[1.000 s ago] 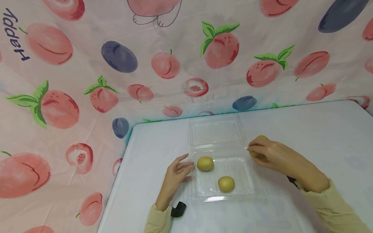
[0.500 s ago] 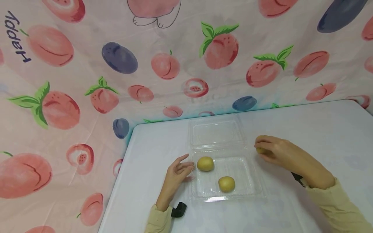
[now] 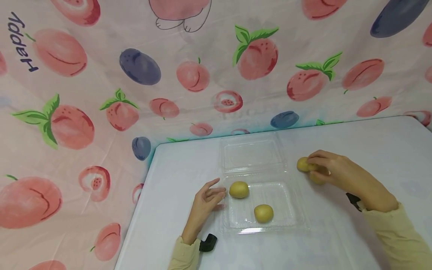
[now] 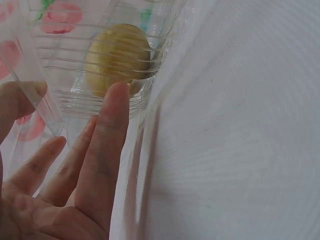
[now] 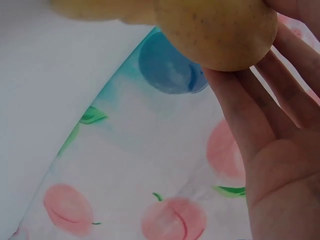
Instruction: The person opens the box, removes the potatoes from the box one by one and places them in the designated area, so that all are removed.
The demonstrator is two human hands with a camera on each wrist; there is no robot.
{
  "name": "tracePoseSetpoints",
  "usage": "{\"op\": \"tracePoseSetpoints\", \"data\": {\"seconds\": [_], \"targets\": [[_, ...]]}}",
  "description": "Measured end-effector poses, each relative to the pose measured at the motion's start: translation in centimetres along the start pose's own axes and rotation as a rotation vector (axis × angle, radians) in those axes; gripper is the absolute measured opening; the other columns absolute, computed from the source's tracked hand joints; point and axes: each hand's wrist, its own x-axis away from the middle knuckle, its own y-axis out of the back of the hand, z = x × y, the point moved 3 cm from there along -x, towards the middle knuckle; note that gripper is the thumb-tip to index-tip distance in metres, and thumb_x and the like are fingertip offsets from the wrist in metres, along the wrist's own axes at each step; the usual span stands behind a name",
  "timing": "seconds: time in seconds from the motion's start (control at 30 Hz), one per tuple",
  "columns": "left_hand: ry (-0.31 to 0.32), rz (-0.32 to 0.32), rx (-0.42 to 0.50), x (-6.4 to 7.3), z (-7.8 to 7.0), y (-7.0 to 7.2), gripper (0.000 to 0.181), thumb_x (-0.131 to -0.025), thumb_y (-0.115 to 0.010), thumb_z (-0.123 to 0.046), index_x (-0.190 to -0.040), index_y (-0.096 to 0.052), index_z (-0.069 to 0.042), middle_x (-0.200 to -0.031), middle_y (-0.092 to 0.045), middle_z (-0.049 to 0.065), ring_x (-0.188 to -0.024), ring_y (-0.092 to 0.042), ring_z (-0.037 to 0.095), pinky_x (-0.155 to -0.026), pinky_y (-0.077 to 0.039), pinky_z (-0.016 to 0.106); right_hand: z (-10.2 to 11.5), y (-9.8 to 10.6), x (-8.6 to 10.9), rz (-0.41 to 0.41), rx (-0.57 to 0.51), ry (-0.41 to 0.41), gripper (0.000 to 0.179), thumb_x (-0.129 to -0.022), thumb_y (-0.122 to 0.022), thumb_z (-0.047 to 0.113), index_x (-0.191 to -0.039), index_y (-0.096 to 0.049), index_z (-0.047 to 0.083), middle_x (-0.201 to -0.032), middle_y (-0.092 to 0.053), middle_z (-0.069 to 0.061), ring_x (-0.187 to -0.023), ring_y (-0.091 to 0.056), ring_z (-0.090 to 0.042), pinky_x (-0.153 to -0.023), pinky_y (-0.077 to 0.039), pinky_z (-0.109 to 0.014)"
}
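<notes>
My right hand [image 3: 341,174] is at the right of the container, pinching a yellow potato [image 5: 220,32] between thumb and fingers. Just beyond its fingertips lies another potato [image 3: 302,164], blurred at the top of the right wrist view. A clear plastic clamshell container [image 3: 283,221] lies flat in front of me, its lid folded back. Inside it sit two potatoes, one at the left [image 3: 239,189] and one near the front [image 3: 263,213]. My left hand [image 3: 202,206] stays at the container's left side, extended fingers [image 4: 107,115] against the ribbed wall.
The container's lid [image 3: 251,153] lies back toward the wall side of the white table [image 3: 368,150]. A fruit-patterned cloth [image 3: 209,48] hangs behind and to the left. Black wrist mounts [image 3: 208,243] show by both wrists.
My right hand has moved to the right with its potato, away from the container. The other potato beside it now shows more fully. My left hand holds still.
</notes>
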Motion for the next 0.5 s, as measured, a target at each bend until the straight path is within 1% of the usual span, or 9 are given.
{"op": "tracePoseSetpoints", "data": {"seconds": [0.1,0.23,0.4,0.5], "targets": [[0.003,-0.003,-0.001,0.0,0.0,0.0,0.06,-0.094,-0.07,-0.015,-0.147,-0.044,-0.007,-0.128,-0.062,0.025,-0.114,-0.064,0.034,-0.081,-0.063,0.039,-0.4,0.1,0.1,0.01,0.008,-0.018,0.038,-0.064,-0.089,0.003,-0.099,-0.073,0.002,-0.102,-0.066,-0.004,-0.083,-0.065,-0.017,-0.063,-0.059,-0.032],[0.002,-0.003,0.0,0.0,0.0,0.0,0.06,-0.094,-0.07,-0.014,-0.147,-0.044,-0.007,-0.128,-0.062,0.025,-0.114,-0.064,0.034,-0.08,-0.063,0.039,-1.1,0.1,0.2,0.015,0.012,-0.034,0.037,-0.066,-0.089,0.002,-0.099,-0.073,0.002,-0.102,-0.066,-0.004,-0.077,-0.061,-0.012,-0.057,-0.055,-0.024],[0.007,-0.002,0.004,0.0,0.0,0.0,0.059,-0.094,-0.07,-0.013,-0.147,-0.045,-0.008,-0.128,-0.061,0.026,-0.114,-0.064,0.035,-0.081,-0.063,0.038,-1.7,0.1,0.3,0.013,0.017,-0.059,0.036,-0.067,-0.088,0.002,-0.099,-0.073,0.004,-0.102,-0.065,-0.003,-0.075,-0.06,-0.011,-0.056,-0.053,-0.024],[0.01,-0.006,-0.004,-0.1,-0.1,0.0,0.058,-0.094,-0.069,-0.012,-0.147,-0.045,-0.007,-0.128,-0.061,0.026,-0.114,-0.064,0.035,-0.081,-0.063,0.037,-2.0,0.0,0.3,-0.004,0.015,-0.054,0.035,-0.066,-0.088,0.001,-0.098,-0.073,0.005,-0.101,-0.066,-0.002,-0.074,-0.059,-0.01,-0.056,-0.052,-0.024]]}}
